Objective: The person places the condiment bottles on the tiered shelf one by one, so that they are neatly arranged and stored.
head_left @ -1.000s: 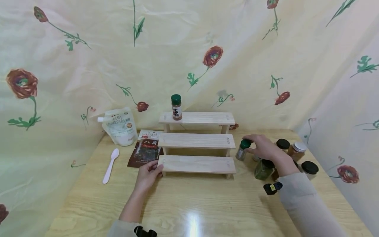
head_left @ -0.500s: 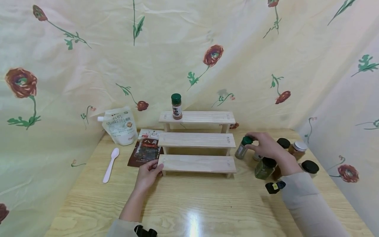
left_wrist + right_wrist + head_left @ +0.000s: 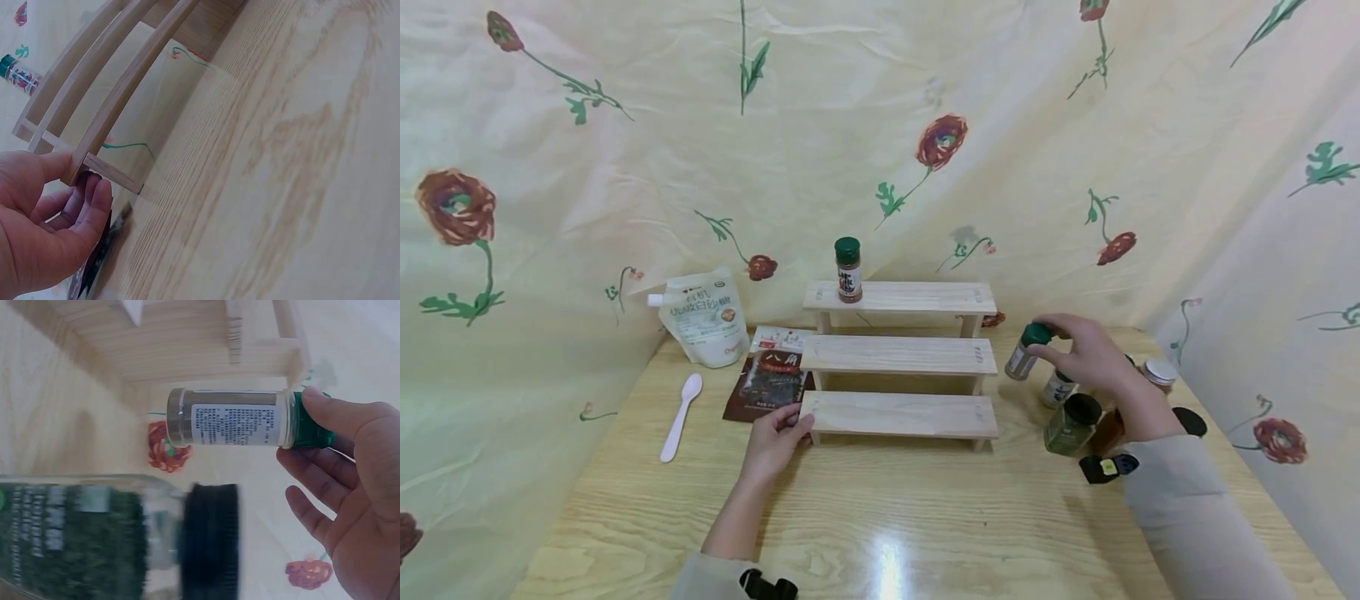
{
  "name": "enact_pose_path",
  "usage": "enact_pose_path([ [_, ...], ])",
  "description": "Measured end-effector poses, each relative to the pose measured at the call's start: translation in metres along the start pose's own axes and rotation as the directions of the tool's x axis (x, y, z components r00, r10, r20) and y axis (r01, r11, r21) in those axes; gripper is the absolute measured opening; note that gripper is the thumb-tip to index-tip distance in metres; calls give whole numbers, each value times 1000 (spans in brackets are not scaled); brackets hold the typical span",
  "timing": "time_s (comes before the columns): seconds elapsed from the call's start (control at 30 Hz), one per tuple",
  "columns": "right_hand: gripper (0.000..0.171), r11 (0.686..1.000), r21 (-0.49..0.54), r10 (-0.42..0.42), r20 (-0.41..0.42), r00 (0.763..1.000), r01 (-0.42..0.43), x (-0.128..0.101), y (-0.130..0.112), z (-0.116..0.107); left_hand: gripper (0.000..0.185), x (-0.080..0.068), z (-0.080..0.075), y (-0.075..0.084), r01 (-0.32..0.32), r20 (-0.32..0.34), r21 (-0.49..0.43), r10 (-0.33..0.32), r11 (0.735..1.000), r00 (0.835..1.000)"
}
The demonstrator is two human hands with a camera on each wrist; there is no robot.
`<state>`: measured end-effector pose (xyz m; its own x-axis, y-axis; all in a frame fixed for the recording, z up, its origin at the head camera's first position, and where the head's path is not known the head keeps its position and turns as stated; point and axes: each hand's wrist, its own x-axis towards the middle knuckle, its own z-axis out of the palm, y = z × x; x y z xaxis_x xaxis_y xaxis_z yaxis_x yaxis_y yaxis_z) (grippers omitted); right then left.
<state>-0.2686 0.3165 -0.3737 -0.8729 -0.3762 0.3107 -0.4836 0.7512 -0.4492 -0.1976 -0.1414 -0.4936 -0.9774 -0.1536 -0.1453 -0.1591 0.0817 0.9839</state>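
I see a green-capped jar (image 3: pixel 1024 350) with a white label, beside pale wooden shelves (image 3: pixel 900 358). The backdrop cloth (image 3: pixel 625 167) is cream with red flowers, and the spoon (image 3: pixel 681 418) is white.

A spice bottle (image 3: pixel 847 270) stands on the stepped rack's (image 3: pixel 900 357) top step, jars (image 3: pixel 1070 423) to its right.

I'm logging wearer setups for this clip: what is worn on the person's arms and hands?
Both hands, left hand and right hand, are bare, without gloves. Each arm wears a pale beige long sleeve. A small black device with a yellow mark sits at the right wrist; another black device sits at the left wrist.
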Motion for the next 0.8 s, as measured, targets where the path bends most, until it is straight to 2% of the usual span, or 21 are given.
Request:
enact_pose_path([
  [0.1,40,997,-19,-71,-80,994,70,2,-3,-4,39,1,0,-1,5,-2,-2,-5,1000,1000],
  [0.2,42,997,-24,-79,-137,987,77,5,-6,-10,39,3,0,-3,7,-1,-5,-7,1000,1000],
  [0.4,44,1000,-7,-14,-176,984,13,8,-15,-18,39,4,0,-3,21,0,-5,-21,1000,1000],
  [0.8,40,996,-41,-89,-278,957,81,27,-30,-31,39,2,1,-3,4,-7,-31,-4,1000,1000],
])
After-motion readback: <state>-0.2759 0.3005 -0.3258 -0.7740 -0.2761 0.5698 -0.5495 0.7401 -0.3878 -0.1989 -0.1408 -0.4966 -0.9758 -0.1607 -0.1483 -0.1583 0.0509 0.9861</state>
